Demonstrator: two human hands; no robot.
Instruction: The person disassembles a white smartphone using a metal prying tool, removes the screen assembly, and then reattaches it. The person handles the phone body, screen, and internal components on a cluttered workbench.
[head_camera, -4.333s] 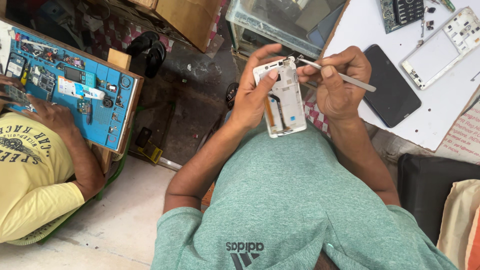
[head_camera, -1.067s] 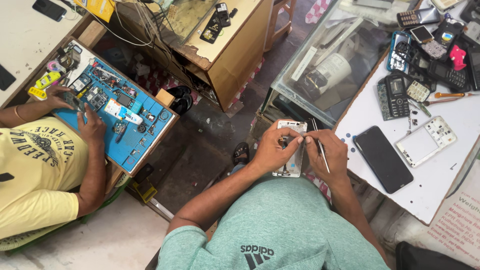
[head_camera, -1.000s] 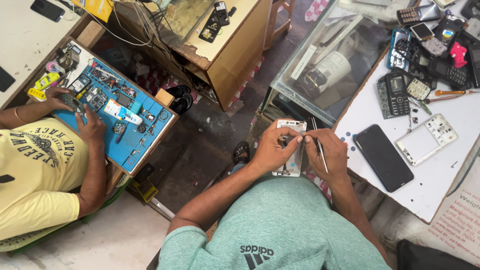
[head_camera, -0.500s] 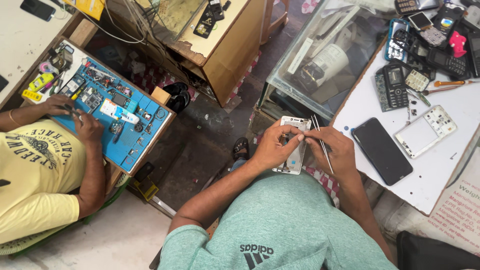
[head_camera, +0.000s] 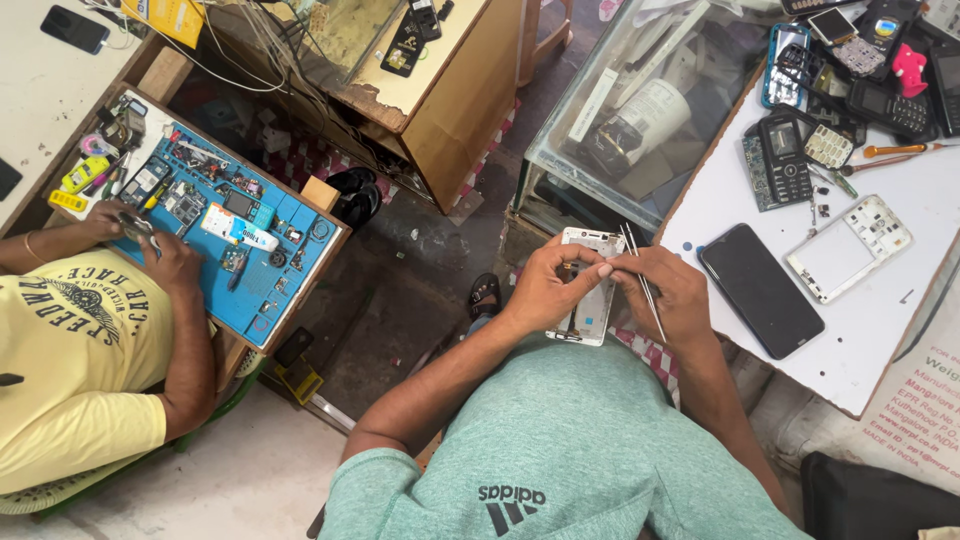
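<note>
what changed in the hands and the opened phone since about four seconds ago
The right hand has closed in on the left hand, so the fingertips now meet over the white phone frame. Earlier it stood apart, tweezers pointing sideways at the top edge; now they lie tucked in the hand. The left hand keeps holding the frame. Black phone unmoved on white table.

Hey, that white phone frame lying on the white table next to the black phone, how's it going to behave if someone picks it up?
The white phone frame looks like a thin, hollowed shell, so it is probably very light and may flex slightly. It lies flat on the white table, so it should slide rather than roll or tip. Its thin edges and cut-outs suggest it could crack if squeezed.
</note>
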